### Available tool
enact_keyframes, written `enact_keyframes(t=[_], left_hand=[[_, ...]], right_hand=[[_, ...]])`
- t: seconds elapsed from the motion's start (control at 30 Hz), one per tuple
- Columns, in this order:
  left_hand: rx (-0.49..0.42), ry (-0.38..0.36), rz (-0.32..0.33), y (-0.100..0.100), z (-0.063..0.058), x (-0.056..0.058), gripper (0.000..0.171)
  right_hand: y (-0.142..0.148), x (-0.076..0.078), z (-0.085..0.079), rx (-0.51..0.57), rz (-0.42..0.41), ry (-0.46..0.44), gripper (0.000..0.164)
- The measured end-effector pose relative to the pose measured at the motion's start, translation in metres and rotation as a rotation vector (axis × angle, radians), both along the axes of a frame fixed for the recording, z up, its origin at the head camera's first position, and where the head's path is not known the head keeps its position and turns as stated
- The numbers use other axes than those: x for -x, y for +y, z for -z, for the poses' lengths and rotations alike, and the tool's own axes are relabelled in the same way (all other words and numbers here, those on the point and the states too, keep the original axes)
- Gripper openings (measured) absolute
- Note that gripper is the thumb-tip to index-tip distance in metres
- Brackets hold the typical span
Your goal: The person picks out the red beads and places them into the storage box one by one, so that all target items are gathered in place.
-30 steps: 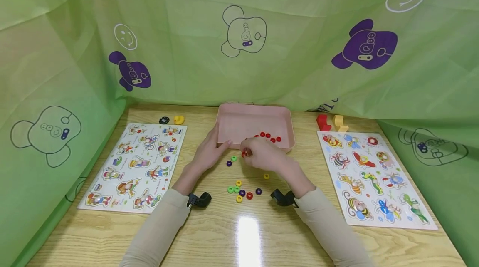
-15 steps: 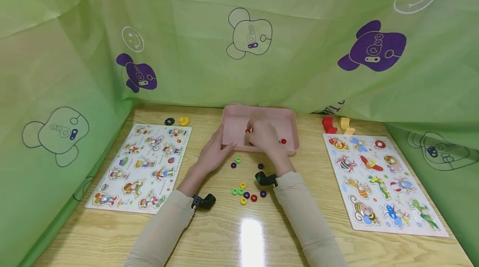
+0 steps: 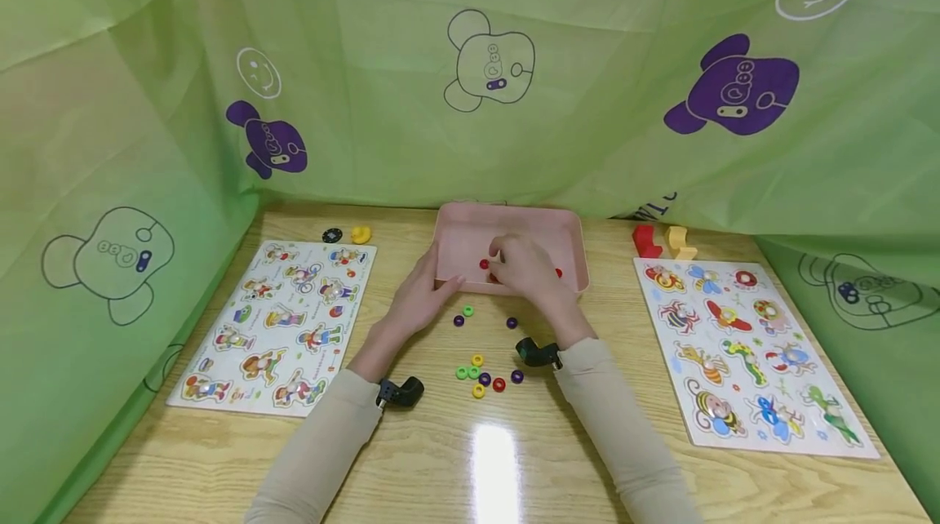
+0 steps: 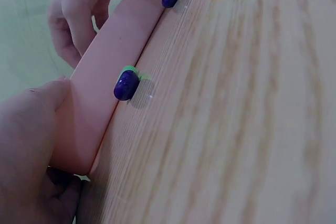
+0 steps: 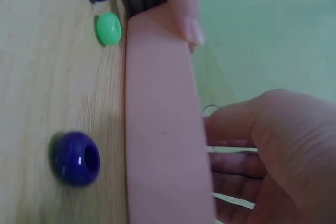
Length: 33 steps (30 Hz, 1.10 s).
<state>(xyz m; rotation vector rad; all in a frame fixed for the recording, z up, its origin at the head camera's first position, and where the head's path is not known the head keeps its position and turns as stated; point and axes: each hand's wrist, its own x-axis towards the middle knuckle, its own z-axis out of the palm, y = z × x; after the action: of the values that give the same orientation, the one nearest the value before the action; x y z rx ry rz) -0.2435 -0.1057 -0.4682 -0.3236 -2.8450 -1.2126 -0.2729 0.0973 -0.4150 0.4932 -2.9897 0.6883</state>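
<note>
A shallow pink tray point(image 3: 510, 218) lies at the back of the table. My left hand point(image 3: 419, 295) grips its front left corner; the left wrist view shows the thumb over the rim. My right hand point(image 3: 525, 267) reaches into the tray with bent fingers. A red bead point(image 3: 484, 264) lies right at those fingertips, and another red bead point(image 3: 559, 273) shows beside the hand on its right. In the right wrist view the tray wall hides the right fingertips, so I cannot tell whether they pinch a bead. Before the tray lie a green bead point(image 3: 468, 311) and purple beads point(image 3: 512, 322).
Several yellow, green, purple and red beads point(image 3: 499, 384) lie nearer the front. Picture puzzle boards flank the hands, one left point(image 3: 275, 328) and one right point(image 3: 749, 361). Behind them are a yellow duck point(image 3: 361, 234), a black disc point(image 3: 333, 236), and red point(image 3: 646, 241) and yellow blocks point(image 3: 680, 242).
The right hand moved from the tray's front edge, with a red bead, into the tray, then shifted slightly. The yellow bead near it is gone from the table. The left hand stays at the corner.
</note>
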Motion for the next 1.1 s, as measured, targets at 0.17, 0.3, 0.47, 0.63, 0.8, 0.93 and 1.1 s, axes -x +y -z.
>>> enact_keyframes(t=[0.17,0.3,0.47,0.63,0.8,0.93,1.1], left_hand=[[-0.002,0.008,-0.005,0.000,-0.001,0.001,0.084],[0.002,0.021,0.000,0.000,0.000,0.002,0.084],[-0.012,0.031,0.006,0.002,0.000,0.002,0.083],[-0.002,0.017,0.011,0.003,0.000,0.001,0.083],[-0.010,-0.001,0.010,0.003,-0.001,0.001,0.083],[-0.009,-0.004,0.004,0.002,-0.002,-0.001,0.084],[-0.007,-0.008,-0.002,0.001,-0.003,-0.001,0.083]], right_hand=[[0.004,-0.020,-0.009,0.009,-0.139,0.023,0.012],[0.005,-0.048,-0.016,0.023,-0.264,-0.026,0.010],[0.008,-0.078,-0.016,-0.030,-0.429,-0.124,0.011],[0.014,-0.104,-0.015,-0.093,-0.530,-0.176,0.007],[0.019,-0.122,-0.013,-0.175,-0.578,-0.149,0.014],[0.018,-0.130,-0.010,-0.208,-0.600,-0.111,0.015],[0.015,-0.134,-0.005,-0.206,-0.597,-0.092,0.010]])
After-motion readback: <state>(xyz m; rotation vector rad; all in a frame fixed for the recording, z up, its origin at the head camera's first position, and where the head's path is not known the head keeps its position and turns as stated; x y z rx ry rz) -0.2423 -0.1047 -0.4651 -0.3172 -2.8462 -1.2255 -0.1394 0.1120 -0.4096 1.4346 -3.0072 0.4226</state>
